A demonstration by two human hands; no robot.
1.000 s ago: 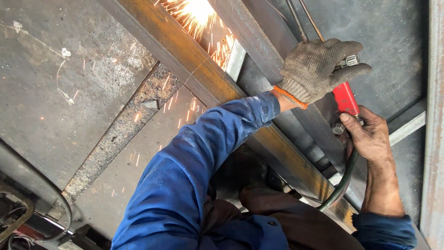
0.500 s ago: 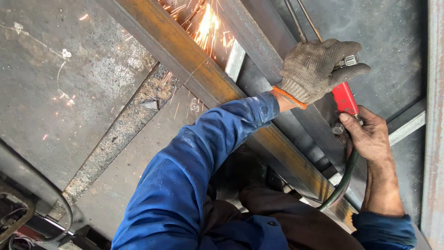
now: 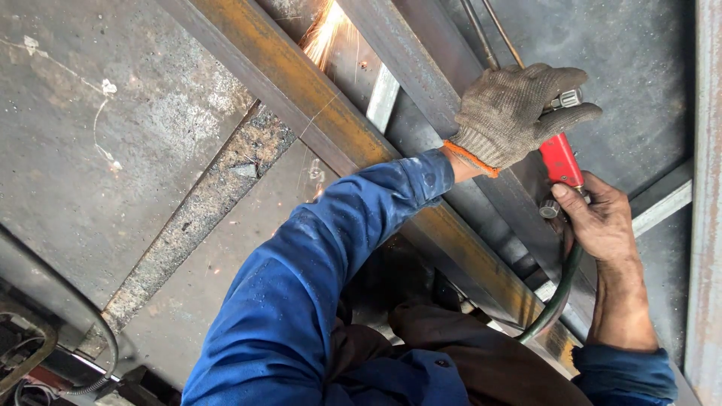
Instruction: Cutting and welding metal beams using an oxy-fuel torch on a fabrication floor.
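The left hand (image 3: 519, 113), in a grey knit glove with an orange cuff, is clenched over the front of a cutting torch (image 3: 560, 159). The bare right hand (image 3: 598, 222) grips its rear by the valve knob. The torch has a red body, thin metal tubes (image 3: 489, 37) running forward and a dark green hose (image 3: 556, 297) trailing back. It lies along the rusty steel beam (image 3: 301, 83), with sparks (image 3: 325, 30) at the top edge.
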